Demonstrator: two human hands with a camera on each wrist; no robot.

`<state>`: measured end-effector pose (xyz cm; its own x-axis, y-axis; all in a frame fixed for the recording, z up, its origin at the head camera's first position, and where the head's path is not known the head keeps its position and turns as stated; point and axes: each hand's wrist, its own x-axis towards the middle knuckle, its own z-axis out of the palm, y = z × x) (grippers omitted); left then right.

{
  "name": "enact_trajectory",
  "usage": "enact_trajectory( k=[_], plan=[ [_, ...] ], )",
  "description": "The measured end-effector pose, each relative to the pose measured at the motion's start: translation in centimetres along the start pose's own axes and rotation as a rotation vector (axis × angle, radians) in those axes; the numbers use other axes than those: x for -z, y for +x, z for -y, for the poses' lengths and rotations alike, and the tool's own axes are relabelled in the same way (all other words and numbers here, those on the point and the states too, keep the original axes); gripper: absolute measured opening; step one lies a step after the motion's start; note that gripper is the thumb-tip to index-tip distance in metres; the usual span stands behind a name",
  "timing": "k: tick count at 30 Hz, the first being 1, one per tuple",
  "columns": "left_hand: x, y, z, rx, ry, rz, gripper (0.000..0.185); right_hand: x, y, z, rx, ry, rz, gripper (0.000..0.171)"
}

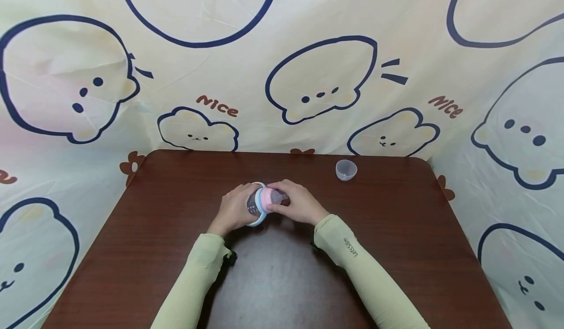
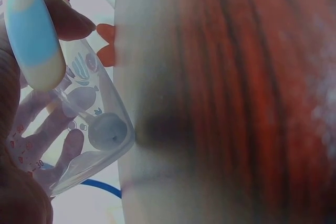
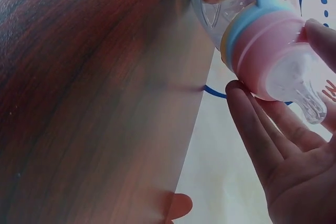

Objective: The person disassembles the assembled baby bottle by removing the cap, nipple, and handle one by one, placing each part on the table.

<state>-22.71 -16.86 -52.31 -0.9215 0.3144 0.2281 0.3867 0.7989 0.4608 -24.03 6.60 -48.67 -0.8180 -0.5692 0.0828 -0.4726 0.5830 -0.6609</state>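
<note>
The clear plastic baby bottle [image 1: 255, 204] lies sideways — left hand [image 1: 233, 209] gripping its body, right hand [image 1: 299, 204] fingers curled round the pink collar [image 1: 266, 199], teat pointing right.

The head camera sits above the table [image 1: 396, 250], looking forward and down across the tabletop to the printed cloth [image 1: 273, 64] behind it; both forearms and hands lie mid-frame, fairly far off. The left wrist camera looks out from beside the left hand [image 2: 21, 145], very near the bottle [image 2: 79, 129], with the table's wood blurred behind. The right wrist camera looks past the right hand [image 3: 294, 156] at the same bottle's pink collar and teat, also very near. All three views share the bottle, the table edge and some cloth.
</note>
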Motion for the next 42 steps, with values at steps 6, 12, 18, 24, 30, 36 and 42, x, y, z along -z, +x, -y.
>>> enact_trajectory(
  k=[6,12,18,24,30,36,42],
  plan=[
    [-0.12,-0.19,0.14,0.001,0.003,-0.001,0.072,0.02,-0.16,0.04,0.038,0.005,0.013,0.058],
    [-0.19,-0.27,0.23,-0.002,0.006,-0.009,0.072,0.11,-0.12,0.0,0.049,0.016,0.027,0.059],
    [-0.29,-0.24,0.16,-0.006,0.008,-0.025,0.072,0.0,-0.25,0.07,0.0,0.028,0.015,0.059],
    [-0.48,-0.16,-0.09,-0.008,0.004,-0.009,0.073,-0.25,-0.76,0.0,-0.091,0.038,0.015,0.06],
    [-0.37,-0.17,-0.17,-0.001,0.004,-0.01,0.074,-0.21,-0.61,0.05,-0.087,0.027,0.016,0.062],
    [-0.26,-0.07,-0.08,0.002,0.007,-0.002,0.074,-0.14,-0.49,0.03,-0.07,0.023,0.018,0.062],
    [-0.1,-0.03,-0.01,0.0,0.02,0.0,0.074,-0.01,-0.53,0.09,-0.016,0.018,0.015,0.062]
  ],
)
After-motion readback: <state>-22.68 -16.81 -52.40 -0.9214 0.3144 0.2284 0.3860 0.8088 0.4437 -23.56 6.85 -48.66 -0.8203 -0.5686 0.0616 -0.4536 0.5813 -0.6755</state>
